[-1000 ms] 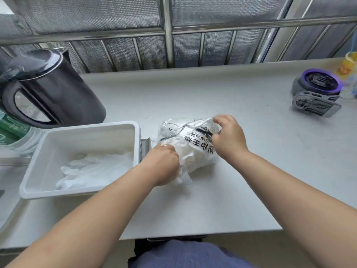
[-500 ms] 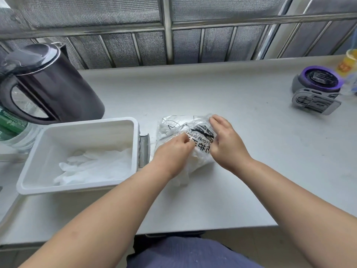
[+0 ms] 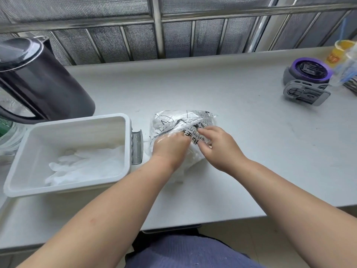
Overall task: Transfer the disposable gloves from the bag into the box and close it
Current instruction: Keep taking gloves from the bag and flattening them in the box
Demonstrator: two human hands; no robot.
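Box (image 3: 77, 134) sits open at the tabletop's (image 3: 231, 93) left edge, some gloves (image 3: 87, 167) already inside. Left hand (image 3: 169, 149) has its fingers buried in the bag (image 3: 170, 120) just right of the box, so I can't tell its grip. Right hand (image 3: 220, 149) pinches the bag film, probably to hold the mouth open.

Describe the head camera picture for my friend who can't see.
A person's left hand reaches into a clear bag of gloves on a grey counter while the right hand pinches the bag's printed side. Beside it, an open white box holds more gloves; a black kettle stands behind.
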